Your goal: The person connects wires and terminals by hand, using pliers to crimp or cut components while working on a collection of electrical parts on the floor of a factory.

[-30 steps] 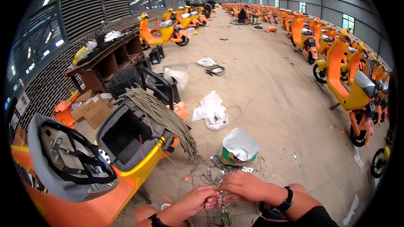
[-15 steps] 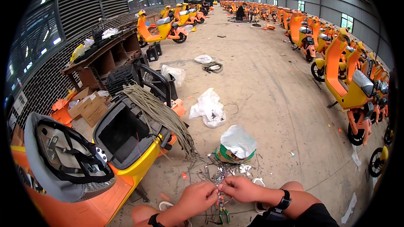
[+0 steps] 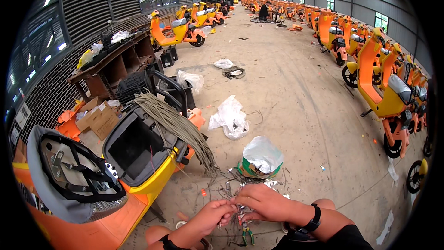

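In front of my knees, my left hand [image 3: 217, 215] is closed in a pinch on something too small to make out. My right hand [image 3: 262, 203] arches over from the right, thumb apart from its fingers, with its fingertips beside those of the left. Just below it on the floor lie pliers [image 3: 247, 235] with green handles, their jaws partly covered by the hand. Beyond my hands spreads a heap of thin dark and pale scraps [image 3: 227, 186]. An open sack [image 3: 259, 172], green outside with a whitish lining, stands behind the heap.
On the left stands a yellow-orange scooter [image 3: 159, 176] with its seat [image 3: 74, 176] tipped up and a bundle of cords [image 3: 173, 125] draped over it. A white plastic bag [image 3: 230, 118] lies ahead. Scooters [image 3: 384, 88] line the right side; a person [image 3: 264, 12] sits far off.
My hands have moved slightly apart. The right hand has opened from its pinch and spread its thumb down toward the pliers; the left has shifted a little left and down.
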{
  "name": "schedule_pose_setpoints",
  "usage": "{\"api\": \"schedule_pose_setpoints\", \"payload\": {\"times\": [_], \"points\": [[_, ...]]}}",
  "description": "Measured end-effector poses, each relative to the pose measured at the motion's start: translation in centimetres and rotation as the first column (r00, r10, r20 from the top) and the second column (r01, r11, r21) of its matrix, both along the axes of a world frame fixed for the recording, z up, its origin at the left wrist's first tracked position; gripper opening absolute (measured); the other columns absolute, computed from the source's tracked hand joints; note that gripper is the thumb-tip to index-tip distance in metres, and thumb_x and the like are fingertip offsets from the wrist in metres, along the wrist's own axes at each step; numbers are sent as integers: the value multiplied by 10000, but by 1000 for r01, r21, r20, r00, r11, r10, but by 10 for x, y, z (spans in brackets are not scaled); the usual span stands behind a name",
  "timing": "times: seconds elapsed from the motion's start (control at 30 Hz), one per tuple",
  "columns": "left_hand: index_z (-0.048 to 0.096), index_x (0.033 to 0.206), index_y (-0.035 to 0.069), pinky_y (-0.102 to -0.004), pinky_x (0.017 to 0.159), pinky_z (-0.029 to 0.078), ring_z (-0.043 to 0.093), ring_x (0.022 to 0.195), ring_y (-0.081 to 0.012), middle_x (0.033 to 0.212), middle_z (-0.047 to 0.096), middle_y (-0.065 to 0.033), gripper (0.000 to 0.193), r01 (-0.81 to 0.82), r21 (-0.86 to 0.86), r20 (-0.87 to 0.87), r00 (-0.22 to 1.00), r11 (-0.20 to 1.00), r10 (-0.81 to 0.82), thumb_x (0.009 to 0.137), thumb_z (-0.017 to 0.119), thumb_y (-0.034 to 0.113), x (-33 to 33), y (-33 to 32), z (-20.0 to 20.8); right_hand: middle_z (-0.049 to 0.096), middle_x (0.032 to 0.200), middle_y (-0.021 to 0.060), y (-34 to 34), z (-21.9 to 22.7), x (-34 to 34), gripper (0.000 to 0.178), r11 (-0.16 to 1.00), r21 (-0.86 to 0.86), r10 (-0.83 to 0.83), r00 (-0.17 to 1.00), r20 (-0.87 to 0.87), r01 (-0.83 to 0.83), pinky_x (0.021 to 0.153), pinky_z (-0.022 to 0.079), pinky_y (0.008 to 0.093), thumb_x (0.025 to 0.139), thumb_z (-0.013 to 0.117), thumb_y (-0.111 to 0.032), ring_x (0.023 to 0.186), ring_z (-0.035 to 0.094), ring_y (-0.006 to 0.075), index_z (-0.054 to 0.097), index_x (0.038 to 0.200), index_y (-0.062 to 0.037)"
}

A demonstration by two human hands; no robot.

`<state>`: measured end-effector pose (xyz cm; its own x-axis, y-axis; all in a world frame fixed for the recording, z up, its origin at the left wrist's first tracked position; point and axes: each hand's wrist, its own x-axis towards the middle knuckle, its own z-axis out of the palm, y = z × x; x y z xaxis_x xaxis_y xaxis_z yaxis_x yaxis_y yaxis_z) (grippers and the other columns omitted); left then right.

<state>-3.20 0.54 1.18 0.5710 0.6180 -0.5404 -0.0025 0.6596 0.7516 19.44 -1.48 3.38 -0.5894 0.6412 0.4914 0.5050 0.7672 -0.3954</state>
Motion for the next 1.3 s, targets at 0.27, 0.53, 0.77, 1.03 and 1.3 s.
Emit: {"api": "schedule_pose_setpoints", "payload": {"times": [0.27,0.53,0.77,1.03,1.3], "points": [[567,960,1,-229,445,300,368,483,-74,636,435,22,98,149,-372,272,961,916,-47,961,507,79,-1,0,2,612,1020,15,0,-1,9,268,988,95,117,992,53,-122,875,433,334,854,674,-212,1054,579,207,641,1103,-116],[583,961,6,-222,463,321,400,512,-73,647,448,32,105,172,-271,315,946,947,-81,963,530,97,-4,-3,-5,649,920,55,2,-10,4,141,983,-53,165,971,-175,-177,734,502,334,870,698,-167,840,637,228,661,985,-94],[612,878,54,-291,505,414,533,596,-112,675,522,9,113,268,797,-359,931,541,66,906,630,162,11,-16,17,642,775,53,-10,-32,-5,228,565,-825,-253,953,-164,8,634,463,275,994,569,-243,673,584,151,622,884,-51],[622,871,83,-367,553,489,612,651,-257,710,576,-55,110,525,820,-450,838,-228,310,795,667,150,10,-14,6,639,769,13,-5,-40,-2,264,-97,-918,-510,811,-286,-385,552,385,210,1010,550,-276,650,521,62,632,885,-58],[629,944,28,-285,546,432,558,603,-150,677,559,-17,150,207,656,-413,903,726,116,911,615,174,9,-16,12,655,891,124,-8,-19,1,451,805,-593,-151,973,-172,20,709,516,366,937,632,-380,800,652,295,564,1225,-39]]}}
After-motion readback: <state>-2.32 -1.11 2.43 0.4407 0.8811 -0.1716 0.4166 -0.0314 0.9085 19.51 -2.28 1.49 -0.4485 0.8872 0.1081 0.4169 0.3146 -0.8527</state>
